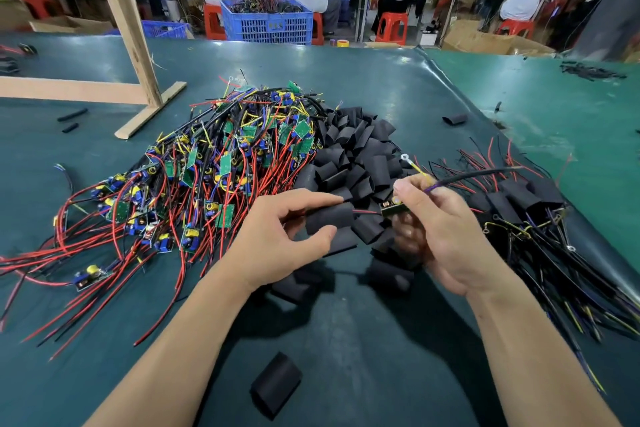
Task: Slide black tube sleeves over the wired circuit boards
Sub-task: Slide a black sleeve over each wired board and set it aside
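A: What are the hands doing?

B: The left hand pinches a black tube sleeve between thumb and forefinger, its open end facing right. The right hand pinches a wired circuit board by its cable end, just right of the sleeve. The board's red wires already run into the sleeve, probably to guide the board in

A: Where is everything else?

B: On the green table, bare boards with red wires lie heaped to the left, loose sleeves are piled in the middle, and sleeved ones sit at the right, seemingly so work flows left to right. One stray sleeve lies near, between the forearms
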The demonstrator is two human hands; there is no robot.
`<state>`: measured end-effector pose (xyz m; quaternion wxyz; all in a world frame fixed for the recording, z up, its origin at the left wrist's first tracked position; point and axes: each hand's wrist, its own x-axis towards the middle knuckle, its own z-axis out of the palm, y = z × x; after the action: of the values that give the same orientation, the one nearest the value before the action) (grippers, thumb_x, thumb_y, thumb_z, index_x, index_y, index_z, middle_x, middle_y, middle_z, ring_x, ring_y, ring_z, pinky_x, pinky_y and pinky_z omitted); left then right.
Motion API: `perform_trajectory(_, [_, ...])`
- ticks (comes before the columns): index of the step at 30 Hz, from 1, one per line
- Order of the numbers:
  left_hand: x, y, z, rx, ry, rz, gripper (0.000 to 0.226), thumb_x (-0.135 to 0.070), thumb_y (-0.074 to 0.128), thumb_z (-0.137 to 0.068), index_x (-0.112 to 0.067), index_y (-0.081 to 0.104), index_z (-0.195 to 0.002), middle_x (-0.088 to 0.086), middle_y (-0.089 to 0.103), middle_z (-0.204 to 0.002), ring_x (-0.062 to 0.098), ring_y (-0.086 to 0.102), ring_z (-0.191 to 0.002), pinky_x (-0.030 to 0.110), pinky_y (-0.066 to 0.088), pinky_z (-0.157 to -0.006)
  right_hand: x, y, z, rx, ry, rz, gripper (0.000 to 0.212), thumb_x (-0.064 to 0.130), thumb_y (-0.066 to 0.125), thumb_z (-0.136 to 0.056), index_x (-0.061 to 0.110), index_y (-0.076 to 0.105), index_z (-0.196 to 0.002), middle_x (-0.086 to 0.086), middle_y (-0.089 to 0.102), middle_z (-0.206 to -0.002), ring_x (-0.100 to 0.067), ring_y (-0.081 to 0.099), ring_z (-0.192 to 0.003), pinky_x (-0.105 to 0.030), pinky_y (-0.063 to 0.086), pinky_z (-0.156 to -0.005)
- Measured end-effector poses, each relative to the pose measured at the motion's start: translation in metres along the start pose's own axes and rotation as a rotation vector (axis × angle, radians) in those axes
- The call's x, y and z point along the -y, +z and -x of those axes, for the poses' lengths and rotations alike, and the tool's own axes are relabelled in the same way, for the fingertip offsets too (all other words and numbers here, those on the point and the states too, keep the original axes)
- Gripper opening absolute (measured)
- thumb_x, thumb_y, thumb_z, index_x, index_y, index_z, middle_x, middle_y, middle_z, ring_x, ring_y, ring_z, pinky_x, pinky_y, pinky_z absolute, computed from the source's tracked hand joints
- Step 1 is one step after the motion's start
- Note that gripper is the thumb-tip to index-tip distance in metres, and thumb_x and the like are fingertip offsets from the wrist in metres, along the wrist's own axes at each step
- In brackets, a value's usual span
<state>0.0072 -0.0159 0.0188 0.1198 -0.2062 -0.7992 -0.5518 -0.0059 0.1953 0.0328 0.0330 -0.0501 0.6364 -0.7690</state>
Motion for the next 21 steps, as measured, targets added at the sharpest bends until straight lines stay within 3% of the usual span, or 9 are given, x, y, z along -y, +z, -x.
perform_trajectory(1, [0.001, -0.001, 0.0, -0.015, 0.006, -0.034, 0.032, -0.016, 0.07, -0.076, -0.022, 0.073, -0.108, -0.001, 0.071, -0.091, 0.024, 0.063, -0.077, 0.032, 0.048, -0.065, 0.001, -0.001, 0.001, 0.007, -0.047, -0.024, 0.016, 0.023, 0.068, -0.082, 0.017, 0.054, -0.077, 0.002, 0.049, -0.061, -0.011, 0.046, -0.049, -0.021, 0.04, -0.042])
perform_trajectory(3, [0.003, -0.004, -0.001, -0.014, 0.024, -0.153, 0.036, -0.023, 0.072, -0.076, -0.026, 0.072, -0.112, -0.006, 0.071, -0.094, 0.017, 0.065, -0.084, 0.034, 0.052, -0.08, 0.0, -0.001, 0.001, 0.009, -0.113, -0.05, 0.016, 0.019, 0.071, -0.071, 0.014, 0.059, -0.079, 0.002, 0.062, -0.069, -0.013, 0.061, -0.063, -0.024, 0.054, -0.056])
perform_trajectory(7, [0.009, -0.005, -0.001, -0.022, 0.144, -0.429, 0.042, -0.035, 0.071, -0.078, -0.024, 0.07, -0.119, -0.006, 0.065, -0.094, 0.007, 0.057, -0.095, 0.024, 0.036, -0.098, -0.004, 0.003, 0.0, -0.013, -0.129, -0.056, 0.008, 0.012, 0.072, -0.068, 0.019, 0.068, -0.068, -0.005, 0.069, -0.078, -0.019, 0.067, -0.077, -0.028, 0.057, -0.069])
perform_trajectory(10, [0.011, -0.004, -0.001, 0.001, 0.206, -0.593, 0.045, -0.041, 0.066, -0.084, -0.023, 0.066, -0.126, -0.006, 0.061, -0.101, 0.006, 0.05, -0.104, 0.029, 0.029, -0.1, -0.004, 0.003, 0.0, -0.016, -0.111, -0.051, 0.011, 0.006, 0.071, -0.072, 0.016, 0.072, -0.072, -0.006, 0.072, -0.082, -0.019, 0.07, -0.078, -0.028, 0.058, -0.072])
perform_trajectory(13, [0.009, -0.001, -0.002, 0.051, 0.261, -0.649, 0.047, -0.038, 0.063, -0.088, -0.02, 0.062, -0.131, -0.017, 0.054, -0.102, 0.006, 0.047, -0.105, 0.032, 0.031, -0.095, -0.006, 0.005, 0.0, -0.025, -0.093, -0.021, 0.017, -0.008, 0.066, -0.081, 0.008, 0.067, -0.082, -0.007, 0.073, -0.083, -0.02, 0.07, -0.079, -0.028, 0.058, -0.07])
perform_trajectory(21, [0.005, 0.002, 0.0, 0.073, 0.239, -0.439, 0.045, -0.024, 0.065, -0.088, -0.016, 0.059, -0.132, -0.017, 0.056, -0.108, 0.01, 0.055, -0.101, 0.035, 0.045, -0.094, -0.007, 0.009, 0.001, -0.014, -0.067, -0.042, 0.018, -0.007, 0.068, -0.077, 0.008, 0.07, -0.088, -0.006, 0.074, -0.081, -0.016, 0.071, -0.074, -0.023, 0.057, -0.068])
